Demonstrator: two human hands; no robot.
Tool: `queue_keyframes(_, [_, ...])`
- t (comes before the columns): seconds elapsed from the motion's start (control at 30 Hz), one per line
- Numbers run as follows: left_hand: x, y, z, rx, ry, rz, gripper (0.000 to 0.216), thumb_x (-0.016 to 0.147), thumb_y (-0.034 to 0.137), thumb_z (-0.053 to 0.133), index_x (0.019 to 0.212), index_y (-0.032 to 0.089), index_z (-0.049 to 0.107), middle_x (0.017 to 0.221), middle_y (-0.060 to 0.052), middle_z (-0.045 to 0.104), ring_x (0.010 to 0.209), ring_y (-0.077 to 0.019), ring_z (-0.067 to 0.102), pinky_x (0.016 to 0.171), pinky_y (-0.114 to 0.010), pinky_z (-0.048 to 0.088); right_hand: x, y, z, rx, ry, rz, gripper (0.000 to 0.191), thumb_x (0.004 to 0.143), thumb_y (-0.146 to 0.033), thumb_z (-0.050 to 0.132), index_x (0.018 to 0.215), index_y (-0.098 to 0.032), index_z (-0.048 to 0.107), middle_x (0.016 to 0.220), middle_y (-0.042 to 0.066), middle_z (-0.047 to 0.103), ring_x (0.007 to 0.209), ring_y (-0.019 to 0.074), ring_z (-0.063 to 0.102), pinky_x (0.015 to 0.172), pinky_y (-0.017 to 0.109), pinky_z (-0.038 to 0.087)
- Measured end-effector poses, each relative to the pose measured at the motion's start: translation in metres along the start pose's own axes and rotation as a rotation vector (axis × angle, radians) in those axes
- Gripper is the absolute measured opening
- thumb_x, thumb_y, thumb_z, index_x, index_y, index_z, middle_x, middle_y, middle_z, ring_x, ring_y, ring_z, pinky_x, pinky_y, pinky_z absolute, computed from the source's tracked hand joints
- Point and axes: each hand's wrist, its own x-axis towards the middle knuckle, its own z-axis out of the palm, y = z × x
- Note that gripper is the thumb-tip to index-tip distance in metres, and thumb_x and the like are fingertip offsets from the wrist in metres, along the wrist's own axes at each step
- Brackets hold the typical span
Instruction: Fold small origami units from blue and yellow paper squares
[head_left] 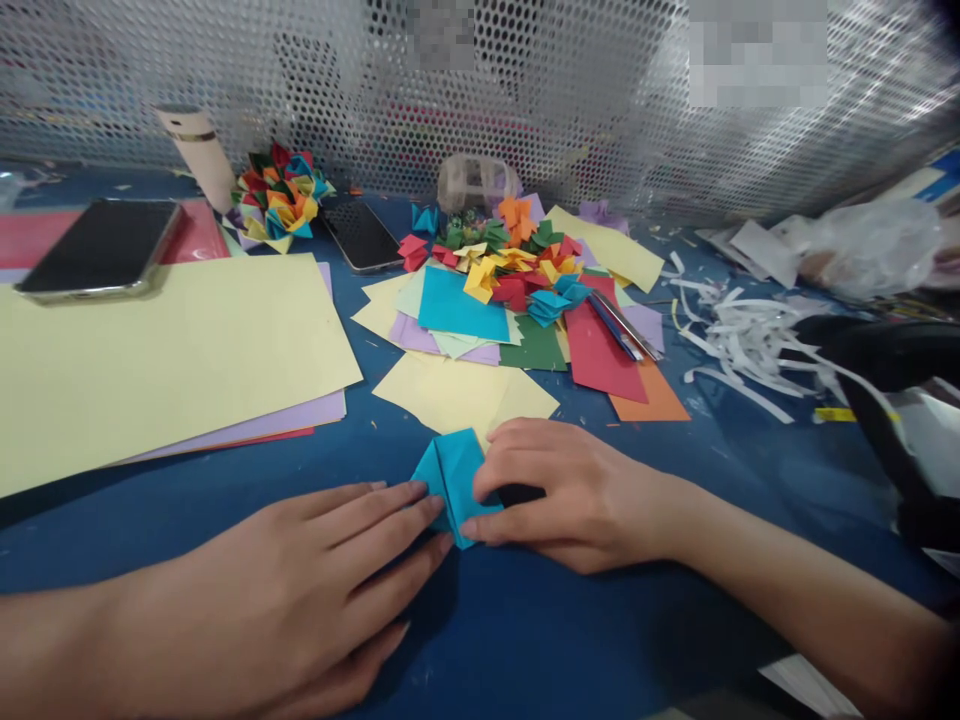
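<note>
The folded blue paper [459,462] sits on the dark blue surface [480,640], directly in front of the person, between the two hands. Take it as the middle of a clock. At about eight, the left hand [337,560] lies spread, thumb apart and outstretched fingertips resting on the paper's left edge. At three, the right hand [570,490] has bent fingers and its thumb tip on the other edge; whether it pinches or just presses there, I can't tell.

Just beyond, at twelve, lie loose pale yellow sheets [435,388], then a flat blue sheet [461,305] on other papers, with a pile of small folded paper flowers [517,262] behind. Between one and two, pens [619,325] rest on a red sheet [600,365]; out at two, white paper strips [750,335] lie tangled. At ten, a black-screened phone [101,240] lies partly over a big pale yellow sheet [202,350]. A second phone [364,235] and a bunch of folded paper blooms [281,205] are towards eleven.
</note>
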Motion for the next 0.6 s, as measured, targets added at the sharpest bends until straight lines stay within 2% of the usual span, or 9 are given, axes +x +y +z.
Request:
queue_keyframes(0.13, [-0.0006,-0.0001,-0.0002,0.038,0.015,0.028,0.036,0.095,0.035,0.050,0.126,0.018,0.061,0.128,-0.002,0.065,0.115,-0.0182,0.059,0.105,-0.029,0.041,0.0001,0.0012,0.0020,-0.019,0.028,-0.019,0.018,0.094,-0.020,0.053,0.102,-0.020,0.069,0.092,0.004,0.068,0.085,0.0158,0.059,0.087,0.033,0.049])
queue_keyframes(0.33, [0.0012,-0.0021,-0.0037,0.039,-0.041,0.055,0.038,0.096,0.035,0.047,0.128,0.018,0.059,0.129,-0.002,0.065,0.114,-0.0186,0.060,0.099,-0.029,0.046,0.0006,0.0006,0.0029,-0.063,0.023,-0.063,0.024,0.096,-0.016,0.045,0.103,-0.019,0.068,0.093,0.004,0.069,0.086,0.0144,0.060,0.090,0.034,0.049])
queue_keyframes(0.6, [0.0013,-0.0029,-0.0055,0.016,-0.053,0.075,0.038,0.096,0.033,0.046,0.127,0.018,0.060,0.126,-0.005,0.066,0.113,-0.0213,0.061,0.097,-0.033,0.047,0.0029,-0.0024,-0.0007,-0.130,0.009,-0.116,0.021,0.098,-0.018,0.048,0.101,-0.020,0.069,0.093,0.000,0.072,0.088,0.0121,0.064,0.095,0.033,0.049])
